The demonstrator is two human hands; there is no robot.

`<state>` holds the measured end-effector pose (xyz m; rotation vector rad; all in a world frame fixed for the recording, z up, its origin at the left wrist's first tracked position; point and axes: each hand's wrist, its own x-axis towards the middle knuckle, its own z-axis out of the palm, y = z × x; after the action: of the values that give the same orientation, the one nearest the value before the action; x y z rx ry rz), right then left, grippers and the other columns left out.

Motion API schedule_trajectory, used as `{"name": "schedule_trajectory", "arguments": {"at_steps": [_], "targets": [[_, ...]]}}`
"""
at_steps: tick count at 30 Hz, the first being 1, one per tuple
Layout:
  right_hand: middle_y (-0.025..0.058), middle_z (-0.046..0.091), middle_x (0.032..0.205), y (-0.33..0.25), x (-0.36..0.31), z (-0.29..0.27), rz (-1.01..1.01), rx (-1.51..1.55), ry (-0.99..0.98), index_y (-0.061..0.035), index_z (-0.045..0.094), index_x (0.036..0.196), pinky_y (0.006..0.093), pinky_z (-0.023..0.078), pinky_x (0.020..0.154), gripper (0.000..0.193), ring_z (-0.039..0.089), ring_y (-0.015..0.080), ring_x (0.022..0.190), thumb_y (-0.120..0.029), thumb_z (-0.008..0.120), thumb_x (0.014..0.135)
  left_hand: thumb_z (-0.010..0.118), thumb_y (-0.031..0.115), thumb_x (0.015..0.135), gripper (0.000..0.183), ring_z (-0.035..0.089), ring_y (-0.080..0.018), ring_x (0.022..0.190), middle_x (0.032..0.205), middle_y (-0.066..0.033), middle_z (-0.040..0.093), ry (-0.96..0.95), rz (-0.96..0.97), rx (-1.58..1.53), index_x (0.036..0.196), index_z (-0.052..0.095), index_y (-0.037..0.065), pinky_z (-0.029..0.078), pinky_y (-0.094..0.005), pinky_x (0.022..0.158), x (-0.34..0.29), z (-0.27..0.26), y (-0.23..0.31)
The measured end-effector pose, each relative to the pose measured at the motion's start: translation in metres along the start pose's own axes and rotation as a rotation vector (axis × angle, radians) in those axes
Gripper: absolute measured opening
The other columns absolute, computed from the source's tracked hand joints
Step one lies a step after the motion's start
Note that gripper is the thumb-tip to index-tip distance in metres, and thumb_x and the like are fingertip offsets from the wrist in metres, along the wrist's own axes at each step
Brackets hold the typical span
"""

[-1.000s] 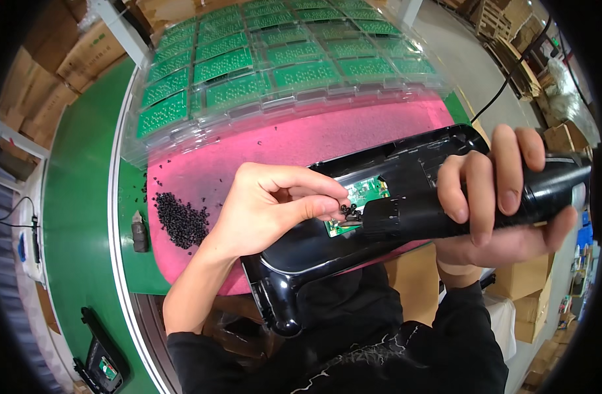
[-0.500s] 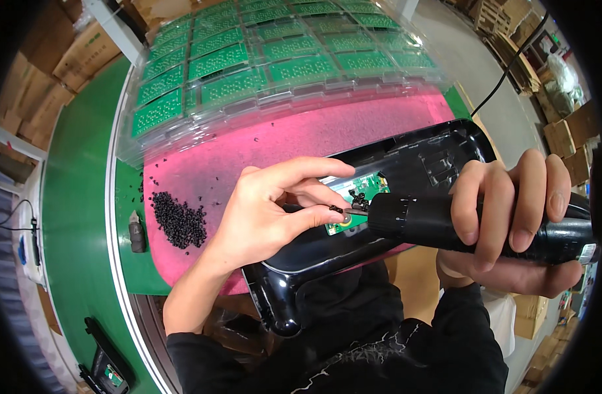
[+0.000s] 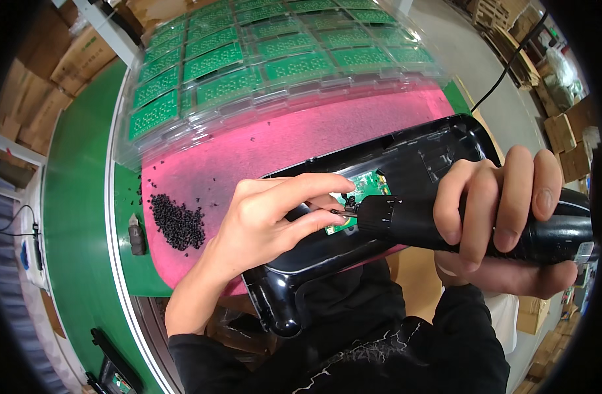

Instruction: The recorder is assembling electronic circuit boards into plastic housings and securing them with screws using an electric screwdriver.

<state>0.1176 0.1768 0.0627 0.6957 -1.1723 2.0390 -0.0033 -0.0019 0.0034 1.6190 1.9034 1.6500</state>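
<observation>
My right hand [image 3: 495,203] is wrapped round a black electric screwdriver [image 3: 413,223], which lies nearly level with its bit pointing left. At the bit's tip, the thumb and fingers of my left hand [image 3: 255,223] are pinched together. Small black screws [image 3: 350,201] show at those fingertips; how many they hold is hidden. Just beneath is a green circuit board [image 3: 372,184], partly covered by the fingers and the screwdriver's nose. It sits inside a long, glossy black plastic housing [image 3: 307,253], tilted across the front of the pink mat.
A heap of small black screws [image 3: 176,222] lies on the pink mat [image 3: 232,154], with strays around it. Clear trays of green circuit boards [image 3: 294,65] are stacked behind. A small dark object [image 3: 137,236] rests left of the mat. Another black housing [image 3: 114,368] lies lower left.
The screwdriver has shifted slightly left, its nose now closer to my left fingertips. Less of the bit shows. My left hand has moved only a little.
</observation>
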Motion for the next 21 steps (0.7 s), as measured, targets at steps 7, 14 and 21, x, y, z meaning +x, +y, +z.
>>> {"name": "schedule_trajectory", "arguments": {"at_steps": [7, 14, 21], "targets": [[0.0008, 0.053, 0.074, 0.002, -0.003, 0.0, -0.003, -0.015, 0.058, -0.0079, 0.044, 0.1, 0.0286, 0.049, 0.047, 0.052, 0.052, 0.0105, 0.04, -0.042, 0.077, 0.077, 0.077, 0.002, 0.078, 0.031, 0.074, -0.0206, 0.082, 0.097, -0.0125, 0.073, -0.029, 0.015, 0.018, 0.108, 0.067, -0.001, 0.06, -0.0297, 0.072, 0.0, 0.0, -0.003], [0.0017, 0.054, 0.076, 0.001, -0.004, -0.007, -0.013, -0.032, -0.007, -0.0075, 0.044, 0.1, 0.0289, 0.049, 0.047, 0.052, 0.054, 0.0112, 0.042, -0.042, 0.076, 0.078, 0.076, -0.001, 0.078, 0.031, 0.074, -0.0202, 0.084, 0.097, -0.0128, 0.073, -0.002, -0.038, -0.015, 0.108, 0.068, -0.001, 0.06, -0.0289, 0.074, -0.001, 0.001, -0.003], [0.0025, 0.054, 0.078, 0.008, -0.001, -0.012, 0.003, -0.011, -0.135, -0.0086, 0.044, 0.099, 0.0282, 0.049, 0.048, 0.05, 0.056, 0.0114, 0.044, -0.043, 0.074, 0.08, 0.077, -0.002, 0.077, 0.03, 0.074, -0.0207, 0.083, 0.097, -0.0126, 0.073, -0.023, -0.003, 0.048, 0.106, 0.069, -0.001, 0.061, -0.0296, 0.073, -0.002, 0.0, -0.005]]}}
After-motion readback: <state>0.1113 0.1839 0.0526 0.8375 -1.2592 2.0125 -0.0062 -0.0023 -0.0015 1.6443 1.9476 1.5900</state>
